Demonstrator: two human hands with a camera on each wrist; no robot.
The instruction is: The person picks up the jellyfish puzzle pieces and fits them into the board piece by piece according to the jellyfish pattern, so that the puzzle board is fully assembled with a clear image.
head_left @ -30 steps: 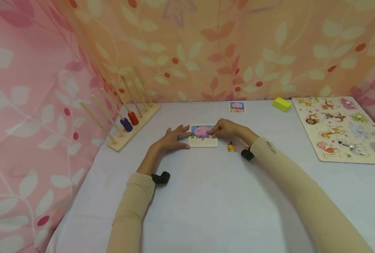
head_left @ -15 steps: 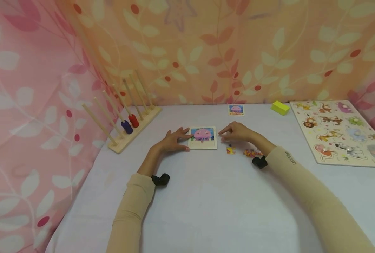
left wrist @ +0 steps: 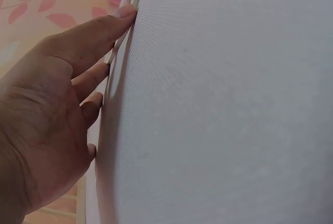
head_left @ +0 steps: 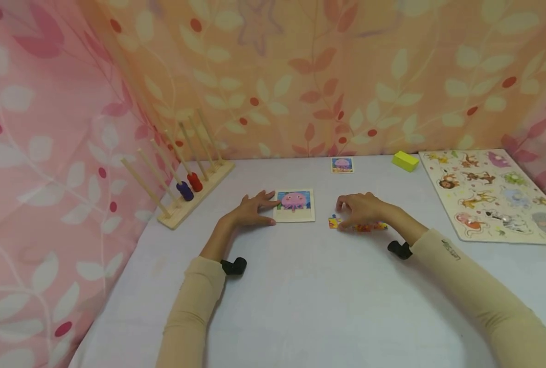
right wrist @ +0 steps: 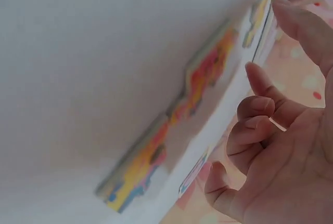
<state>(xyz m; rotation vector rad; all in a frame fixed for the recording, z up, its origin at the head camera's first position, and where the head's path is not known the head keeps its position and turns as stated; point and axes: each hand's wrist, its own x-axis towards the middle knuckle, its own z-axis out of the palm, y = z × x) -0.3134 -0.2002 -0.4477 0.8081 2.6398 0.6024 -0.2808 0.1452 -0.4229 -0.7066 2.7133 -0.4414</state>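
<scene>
Jellyfish jigsaw [head_left: 296, 205] looks part-built, left hand [head_left: 250, 210] splayed against it; right hand [head_left: 362, 207], fingers loosely parted, should next pinch the yellow piece [head_left: 333, 223]

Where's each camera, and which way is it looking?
Head: worn on the head, facing forward and down at the puzzle; left hand, right hand and sleeves show.
Left wrist: worn there, facing the cloth and the puzzle's edge; left hand shows.
Right wrist: worn there, facing the pieces; mostly the right hand shows.
Shared: head and right wrist both show the pieces.
</scene>
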